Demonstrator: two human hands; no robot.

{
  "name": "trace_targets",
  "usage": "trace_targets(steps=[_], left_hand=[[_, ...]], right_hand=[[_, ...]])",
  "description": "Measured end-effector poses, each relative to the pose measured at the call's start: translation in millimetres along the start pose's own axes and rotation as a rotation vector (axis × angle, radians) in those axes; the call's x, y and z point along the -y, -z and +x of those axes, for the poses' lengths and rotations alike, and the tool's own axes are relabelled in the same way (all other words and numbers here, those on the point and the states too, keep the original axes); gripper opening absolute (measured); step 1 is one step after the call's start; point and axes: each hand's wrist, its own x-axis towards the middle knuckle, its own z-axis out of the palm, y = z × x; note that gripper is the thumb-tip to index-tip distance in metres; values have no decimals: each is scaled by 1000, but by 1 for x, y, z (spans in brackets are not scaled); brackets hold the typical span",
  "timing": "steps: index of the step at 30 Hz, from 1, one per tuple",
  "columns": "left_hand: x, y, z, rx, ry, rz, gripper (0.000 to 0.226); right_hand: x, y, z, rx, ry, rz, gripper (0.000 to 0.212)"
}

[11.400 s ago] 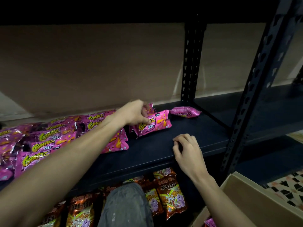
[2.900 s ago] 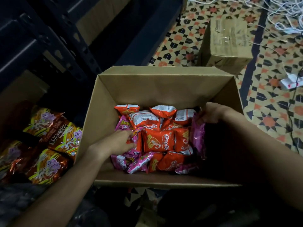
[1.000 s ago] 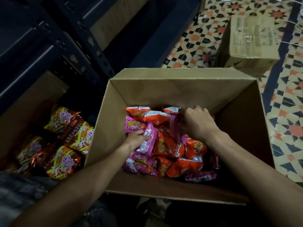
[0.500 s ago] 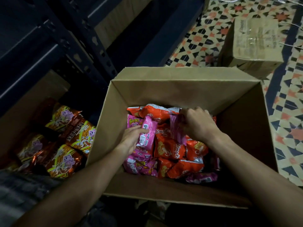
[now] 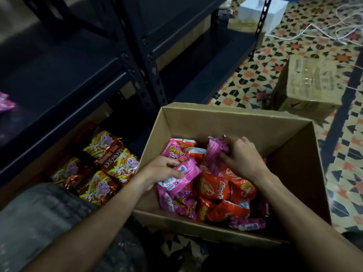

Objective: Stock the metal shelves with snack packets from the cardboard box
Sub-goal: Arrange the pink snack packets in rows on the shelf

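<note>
Head view: left hand [image 5: 157, 171] grips pink packet [image 5: 183, 176] slanting up-right, right hand [image 5: 242, 159] grips purple packet [image 5: 214, 152] upright.

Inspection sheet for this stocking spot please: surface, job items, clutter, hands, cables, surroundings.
Surface: patterned tile floor under the open cardboard box.
Job's things: pink packets and orange packets in the box; brown packets under the dark metal shelf.
Clutter: closed carton on the floor, right.
Grippers: left hand grips a pink packet; right hand grips a purple-pink packet.
Cables: white cables loose on the floor, top right.
Surroundings: white box behind the shelf post.
</note>
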Motion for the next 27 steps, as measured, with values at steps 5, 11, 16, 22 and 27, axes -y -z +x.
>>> trace_targets(steps=[5,11,16,22,27], left_hand=[[-18,19,-58,-45,-169,-80,46],[-59,53,-133,-82,-408,-124,28],[-86,91,-187,-221,-590,-114,30],[-96,152,-250,-446,-729,-192,35],[-94,201,-289,-600,-792,-209,30]], right_hand=[[35,35,-9,-165,56,245,16],[106,104,-3,-392,222,348,8],[165,150,7,-446,371,455,11],[243,194,18,-468,565,670,6],[298,188,39,-455,630,676,13]])
